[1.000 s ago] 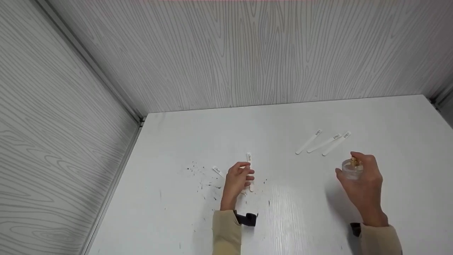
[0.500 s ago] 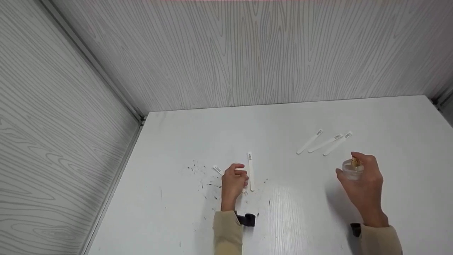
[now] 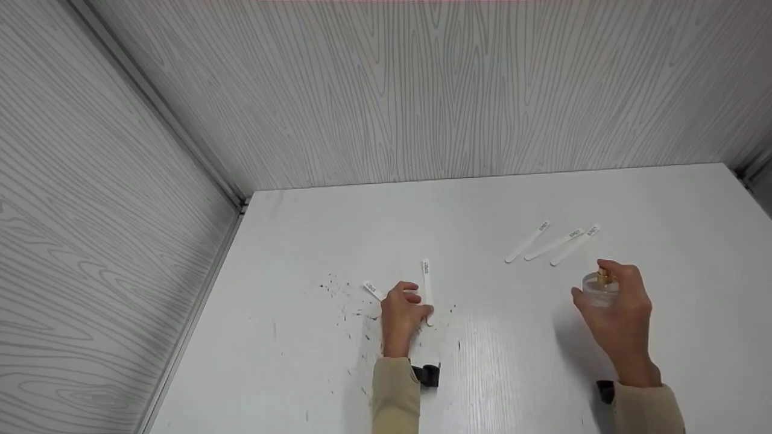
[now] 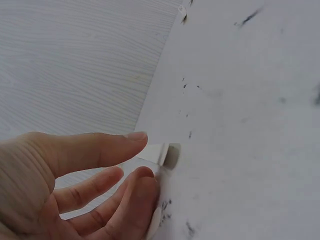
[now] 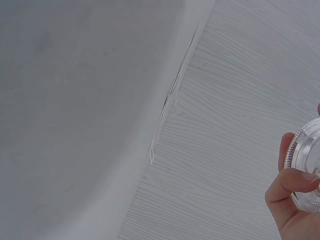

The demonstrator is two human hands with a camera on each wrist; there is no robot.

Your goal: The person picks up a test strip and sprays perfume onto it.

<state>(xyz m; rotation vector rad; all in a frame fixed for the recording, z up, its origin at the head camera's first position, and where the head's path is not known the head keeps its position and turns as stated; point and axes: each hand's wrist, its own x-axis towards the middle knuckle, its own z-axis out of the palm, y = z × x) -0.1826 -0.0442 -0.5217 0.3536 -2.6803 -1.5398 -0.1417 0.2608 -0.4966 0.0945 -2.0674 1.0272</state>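
In the head view the left hand [image 3: 399, 316] is low over the table, its thumb at the lower end of a white labelled strip [image 3: 427, 283]. A second strip [image 3: 372, 289] lies partly hidden behind that hand. The left wrist view has the thumb and bent fingers of the left hand [image 4: 70, 195] apart, a strip's end [image 4: 162, 154] just beyond the gap. The right hand [image 3: 627, 319] grips a round clear bottle [image 3: 597, 295] with a gold top [image 3: 603, 276], one finger on the top. In the right wrist view the bottle [image 5: 302, 150] is partly cut off by the edge.
Three more white strips [image 3: 526, 242] lie at the right on the white table [image 3: 289, 241], two of them close together. Small dark specks [image 3: 344, 316] are scattered left of the left hand. Wood-grain panels [image 3: 386, 90] stand behind and at the sides.
The left hand first drew left off the upright strip, then turned and moved slightly right, its thumb coming to the strip's lower end. The right hand and bottle have barely moved.
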